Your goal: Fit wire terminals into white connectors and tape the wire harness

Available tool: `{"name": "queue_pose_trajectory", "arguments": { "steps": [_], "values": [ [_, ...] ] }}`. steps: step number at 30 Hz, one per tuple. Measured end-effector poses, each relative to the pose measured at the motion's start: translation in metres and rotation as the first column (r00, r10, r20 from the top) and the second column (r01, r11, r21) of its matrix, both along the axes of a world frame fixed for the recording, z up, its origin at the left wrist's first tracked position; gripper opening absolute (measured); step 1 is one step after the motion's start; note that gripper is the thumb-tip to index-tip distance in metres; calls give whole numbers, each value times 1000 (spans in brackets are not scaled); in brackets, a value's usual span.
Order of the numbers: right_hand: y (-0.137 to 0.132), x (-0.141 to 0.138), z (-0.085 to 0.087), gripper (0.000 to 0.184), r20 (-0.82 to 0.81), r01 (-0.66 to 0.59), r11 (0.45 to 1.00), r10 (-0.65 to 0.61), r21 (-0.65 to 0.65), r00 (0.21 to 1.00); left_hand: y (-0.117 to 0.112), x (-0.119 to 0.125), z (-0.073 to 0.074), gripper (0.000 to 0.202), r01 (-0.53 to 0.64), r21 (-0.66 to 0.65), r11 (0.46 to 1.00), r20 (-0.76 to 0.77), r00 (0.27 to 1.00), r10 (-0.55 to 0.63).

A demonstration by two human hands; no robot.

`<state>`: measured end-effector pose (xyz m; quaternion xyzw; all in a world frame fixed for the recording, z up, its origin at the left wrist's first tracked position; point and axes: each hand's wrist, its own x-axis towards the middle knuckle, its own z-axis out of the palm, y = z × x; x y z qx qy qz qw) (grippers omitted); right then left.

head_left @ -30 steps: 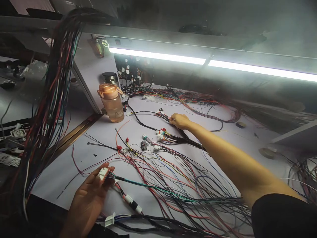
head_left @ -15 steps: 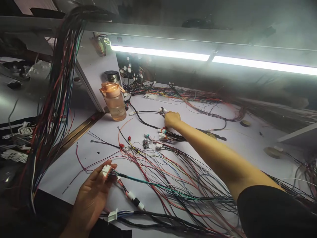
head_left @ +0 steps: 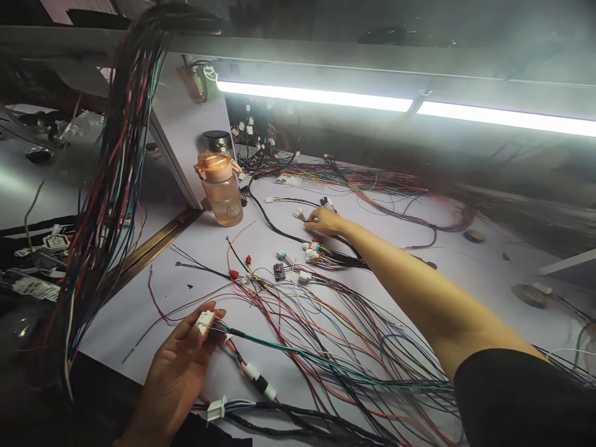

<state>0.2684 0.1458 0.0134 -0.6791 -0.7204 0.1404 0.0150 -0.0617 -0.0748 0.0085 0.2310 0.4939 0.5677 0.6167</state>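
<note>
Near the front left, my left hand (head_left: 179, 366) is closed on a white wire connector (head_left: 205, 322) with an orange-red edge. Green and dark wires (head_left: 279, 346) run from it to the right. Farther back, my right hand (head_left: 325, 221) pinches the wires just behind a small white plug (head_left: 298, 213). Beside it lies another cable end with a black and white connector (head_left: 326, 202). Just in front of that hand sit white connectors with teal and orange parts (head_left: 311, 249). A black connector (head_left: 279, 271) and a white one (head_left: 305, 277) lie between my hands.
An orange-lidded water bottle (head_left: 222, 192) stands at the back left, before a dark-lidded one (head_left: 216, 140). A thick wire bundle (head_left: 118, 149) hangs at left from the shelf. A lit tube lamp (head_left: 316, 96) spans the back. Tape rolls (head_left: 531, 295) lie at right.
My right hand has shifted slightly toward me, and a small white plug now shows at its fingertips. The left hand keeps its connector. The whole view has moved a little.
</note>
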Motion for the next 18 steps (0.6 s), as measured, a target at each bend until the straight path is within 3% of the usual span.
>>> {"name": "queue_pose_trajectory", "arguments": {
  "steps": [6,10,18],
  "values": [
    [-1,1,-10,33,-12,32,997,-31,74,999,-1,0,0,46,-2,14,1000,1,1000,1],
    [-9,0,-10,32,-28,-21,993,25,116,999,0,-3,-5,47,7,23,1000,12,1000,-7],
    [-65,-1,5,42,-111,-66,972,93,225,989,3,-7,-7,49,63,91,994,44,997,-68]
  ]
}}
